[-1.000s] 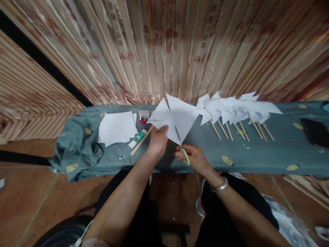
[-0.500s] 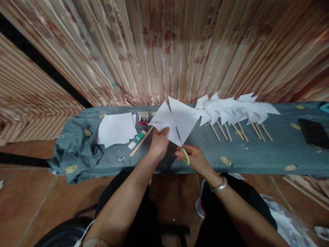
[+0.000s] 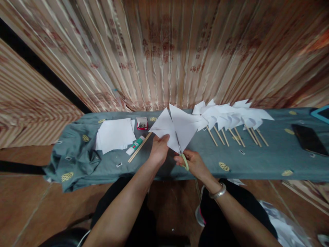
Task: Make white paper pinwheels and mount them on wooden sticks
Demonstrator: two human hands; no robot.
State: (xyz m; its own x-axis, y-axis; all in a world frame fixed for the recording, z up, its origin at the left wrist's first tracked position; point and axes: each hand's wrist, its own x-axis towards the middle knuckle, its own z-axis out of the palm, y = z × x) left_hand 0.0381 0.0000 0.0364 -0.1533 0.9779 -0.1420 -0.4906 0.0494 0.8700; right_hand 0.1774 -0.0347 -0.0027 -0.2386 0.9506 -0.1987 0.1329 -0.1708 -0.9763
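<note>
Paper sheet [image 3: 183, 125] is held up over the near edge of the table [image 3: 257, 157], mid-scene, partly cut into triangular flaps. Left hand [image 3: 159, 151] is closed on its lower left edge, thumb on top. Right hand [image 3: 195, 163] grips green-handled scissors [image 3: 184, 160], with the blades pointing up into the sheet from its bottom corner. Bracelet [image 3: 218, 192] on the right wrist.

On the table left of the hands: wooden sticks [image 3: 140, 147], glue stick [image 3: 135, 145] just beside them, small box [image 3: 142, 123] farther back, stack of white paper [image 3: 114, 134] further left.

To the right: a row of paper pinwheels [image 3: 231, 115] on sticks, overlapping, lying flat. Phone [image 3: 307, 139] at far right, well apart.
</note>
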